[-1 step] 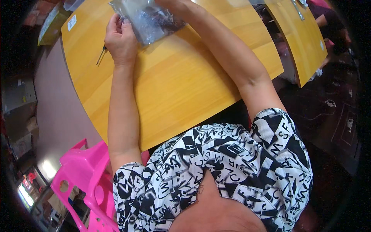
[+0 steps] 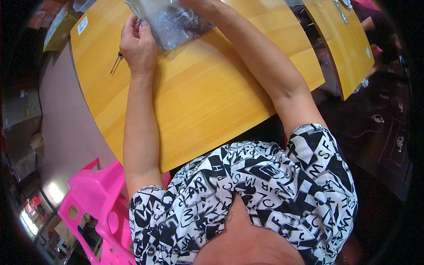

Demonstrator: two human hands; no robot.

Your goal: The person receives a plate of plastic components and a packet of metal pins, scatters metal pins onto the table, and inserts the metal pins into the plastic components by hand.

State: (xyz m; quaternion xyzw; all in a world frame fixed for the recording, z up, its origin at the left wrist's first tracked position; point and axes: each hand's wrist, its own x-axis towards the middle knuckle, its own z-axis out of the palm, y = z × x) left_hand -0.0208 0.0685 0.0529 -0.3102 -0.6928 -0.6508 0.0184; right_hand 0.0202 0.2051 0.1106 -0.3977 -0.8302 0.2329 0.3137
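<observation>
A clear plastic bag lies at the far edge of the wooden table, with something dark and blurred inside it. My left hand closes its thumb and fingers on the bag's left edge. Just left of that wrist is a small screwdriver; its thin shaft shows, and its dark handle end is partly hidden by the hand. My right hand reaches over the upper part of the bag. The picture's top edge cuts it off, so its fingers are hidden.
At my left stands a pink plastic chair. Beyond the table's far left corner is a yellowish box. A second wooden table stands to the right, with a small clear packet on it. Another person's arm shows beside it.
My right hand and the crinkles on the plastic bag have shifted very slightly. The left hand and the screwdriver stay in place.
</observation>
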